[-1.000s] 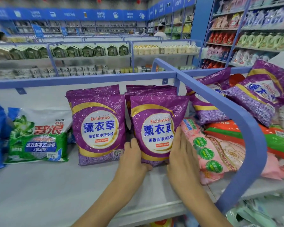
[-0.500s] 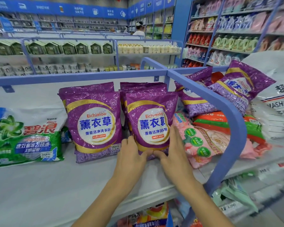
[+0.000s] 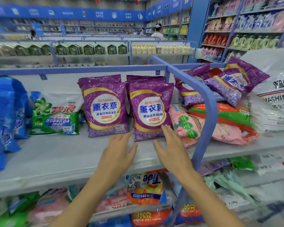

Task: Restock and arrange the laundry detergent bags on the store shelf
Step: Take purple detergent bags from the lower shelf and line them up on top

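Two rows of purple lavender detergent bags stand upright on the grey shelf [image 3: 39, 158]: the left front bag [image 3: 105, 107] and the right front bag [image 3: 152, 110], with more behind each. My left hand [image 3: 120, 148] hovers with straight fingers just below the gap between them. My right hand [image 3: 170, 145] is also spread flat, its fingertips at the right bag's lower right corner. Neither hand holds anything. Beyond the blue divider rail [image 3: 208, 102], more purple bags [image 3: 233, 82] lie loose on a pile.
A green and white detergent bag [image 3: 56, 115] and blue bags [image 3: 5, 115] stand at the left. Pink bags [image 3: 187, 125], an orange-green bag [image 3: 228, 115] and a large white sack [image 3: 275, 95] lie to the right. Lower shelves hold Tide bags [image 3: 147, 189]. A person [image 3: 157, 32] stands far down the aisle.
Both hands have let go of the right front purple bag and drawn back toward me, fingers spreading. The bag stays upright on the shelf.
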Tool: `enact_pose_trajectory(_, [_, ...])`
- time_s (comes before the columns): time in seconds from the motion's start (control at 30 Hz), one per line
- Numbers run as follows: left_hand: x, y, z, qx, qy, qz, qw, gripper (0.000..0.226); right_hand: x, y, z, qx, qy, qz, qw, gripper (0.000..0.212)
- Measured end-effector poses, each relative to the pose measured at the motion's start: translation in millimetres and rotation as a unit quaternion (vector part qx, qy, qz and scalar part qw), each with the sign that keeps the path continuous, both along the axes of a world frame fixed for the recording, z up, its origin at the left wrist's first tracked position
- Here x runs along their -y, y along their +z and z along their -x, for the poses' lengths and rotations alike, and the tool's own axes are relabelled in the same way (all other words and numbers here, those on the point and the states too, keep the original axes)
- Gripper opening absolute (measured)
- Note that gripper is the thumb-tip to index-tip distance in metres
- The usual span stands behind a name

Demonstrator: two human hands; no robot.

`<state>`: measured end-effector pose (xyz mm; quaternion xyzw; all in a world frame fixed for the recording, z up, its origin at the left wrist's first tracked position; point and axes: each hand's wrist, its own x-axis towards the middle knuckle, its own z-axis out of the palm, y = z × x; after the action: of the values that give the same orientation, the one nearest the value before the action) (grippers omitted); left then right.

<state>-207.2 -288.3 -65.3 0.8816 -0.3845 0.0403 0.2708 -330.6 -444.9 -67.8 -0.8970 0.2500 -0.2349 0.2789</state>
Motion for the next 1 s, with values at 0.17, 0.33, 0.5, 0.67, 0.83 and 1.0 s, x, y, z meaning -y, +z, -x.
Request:
enact_pose_trajectory(0.17, [-45.9, -12.7, 47.6, 0.044, 0.053, -0.003, 0.998, 0.047, -18.4, -10.7, 45.0, -0.029, 0.063, 0.023, 0.997, 0.067])
enact_pose_trajectory(0.33, [-86.0, -24.9, 84.8, 0.046, 0.098, -0.013, 0.994, 0.048, -37.8, -23.0, 85.7, -0.031, 0.069, 0.023, 0.997, 0.067])
enact_pose_trajectory(0.5, [-99.4, -29.0, 108.7, 0.02, 0.09, -0.012, 0.996, 0.055, -45.5, -30.8, 123.2, -0.033, 0.041, 0.019, 0.998, 0.068])
enact_pose_trajectory(0.67, [-86.0, -35.2, 136.1, -0.017, 0.023, -0.012, 1.0, 0.057, -42.3, -36.3, 163.5, -0.042, -0.021, -0.035, 0.998, 0.069])
enact_pose_trajectory(0.83, [-56.4, -32.4, 161.7, -0.027, -0.044, -0.007, 0.999, 0.056, -29.5, -32.1, 202.4, -0.053, -0.088, -0.057, 0.993, 0.067])
enact_pose_trajectory(1.0, [-16.8, -22.8, 188.5, -0.029, -0.08, -0.003, 0.996, 0.057, 1.7, -25.8, 232.0, -0.041, -0.127, -0.082, 0.988, 0.068])
